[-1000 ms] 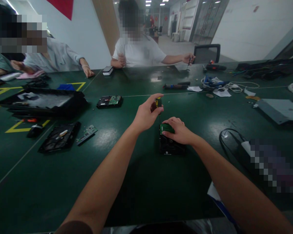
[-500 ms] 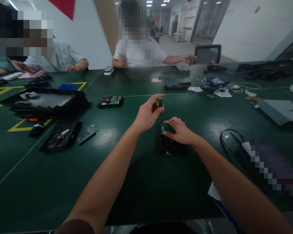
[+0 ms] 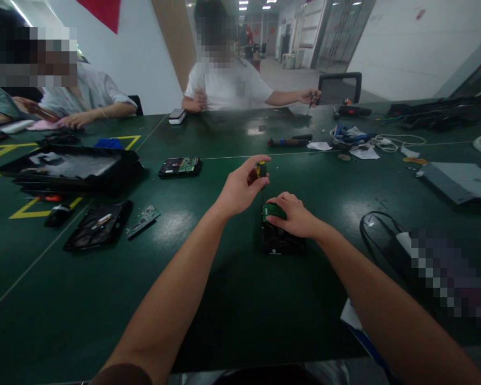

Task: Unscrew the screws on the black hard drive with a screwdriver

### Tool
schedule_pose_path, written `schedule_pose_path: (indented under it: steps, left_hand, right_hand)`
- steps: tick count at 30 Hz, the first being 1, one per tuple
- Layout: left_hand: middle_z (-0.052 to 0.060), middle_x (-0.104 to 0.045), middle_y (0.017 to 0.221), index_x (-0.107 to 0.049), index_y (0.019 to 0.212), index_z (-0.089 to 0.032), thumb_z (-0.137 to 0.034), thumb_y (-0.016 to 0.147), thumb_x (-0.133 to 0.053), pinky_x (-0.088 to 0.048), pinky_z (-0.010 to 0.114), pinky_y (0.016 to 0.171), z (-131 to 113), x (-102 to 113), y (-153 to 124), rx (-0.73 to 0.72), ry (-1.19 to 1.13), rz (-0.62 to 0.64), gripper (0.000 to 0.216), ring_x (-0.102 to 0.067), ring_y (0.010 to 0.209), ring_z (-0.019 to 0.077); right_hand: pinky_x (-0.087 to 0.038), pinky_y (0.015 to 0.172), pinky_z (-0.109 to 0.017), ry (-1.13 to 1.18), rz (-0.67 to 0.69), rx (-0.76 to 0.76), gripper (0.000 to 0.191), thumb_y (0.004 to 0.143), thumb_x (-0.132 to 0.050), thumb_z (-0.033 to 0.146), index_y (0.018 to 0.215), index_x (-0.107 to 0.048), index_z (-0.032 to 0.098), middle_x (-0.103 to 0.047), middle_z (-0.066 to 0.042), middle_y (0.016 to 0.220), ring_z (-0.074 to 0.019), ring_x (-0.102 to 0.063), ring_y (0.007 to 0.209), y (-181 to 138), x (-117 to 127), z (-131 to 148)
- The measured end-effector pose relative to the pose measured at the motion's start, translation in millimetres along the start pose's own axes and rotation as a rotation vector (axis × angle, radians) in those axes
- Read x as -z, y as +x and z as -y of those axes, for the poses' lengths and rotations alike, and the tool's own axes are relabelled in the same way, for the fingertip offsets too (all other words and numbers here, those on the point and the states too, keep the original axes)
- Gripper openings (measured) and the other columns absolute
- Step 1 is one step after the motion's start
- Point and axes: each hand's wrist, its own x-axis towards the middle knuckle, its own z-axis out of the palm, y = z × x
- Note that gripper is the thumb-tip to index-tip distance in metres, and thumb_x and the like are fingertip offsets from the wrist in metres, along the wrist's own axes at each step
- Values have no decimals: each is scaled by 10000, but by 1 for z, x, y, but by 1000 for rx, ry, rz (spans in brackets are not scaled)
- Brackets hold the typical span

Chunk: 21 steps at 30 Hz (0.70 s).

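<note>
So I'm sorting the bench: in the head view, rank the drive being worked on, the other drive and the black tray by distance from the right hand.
1. Drive being worked on: under the right hand, touching.
2. Other drive: farther left, mid-table.
3. Black tray: far left.

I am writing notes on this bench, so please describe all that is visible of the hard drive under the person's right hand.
The hard drive is a black, boxy unit lying flat on the green table. A green circuit board shows at its far end. The right hand holds that end; the left hand holds a screwdriver upright over it.
</note>
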Motion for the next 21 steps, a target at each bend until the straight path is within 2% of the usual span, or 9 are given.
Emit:
schedule_pose_path:
  steps: [13,21]
  left_hand:
    - [56,-747,1114,-613,1369,-259,-116,938,-661,-609,411,988,-13,6,-1,-21,-8,112,457,-750,1070,217]
    - [52,-764,1137,-614,1359,-268,-111,928,-678,-608,400,975,-9,3,0,-29,22,63,463,-747,1072,215]
  right_hand:
    - [-447,1058,-557,9,-9,9,492,976,-646,539,1398,-644,286,-590,-135,1305,-367,-540,1255,-1,-1,-1]
    - [-453,1047,-557,17,-11,13,484,974,-647,539,1386,-648,286,-593,-135,1302,-367,-546,1248,-1,0,-1]
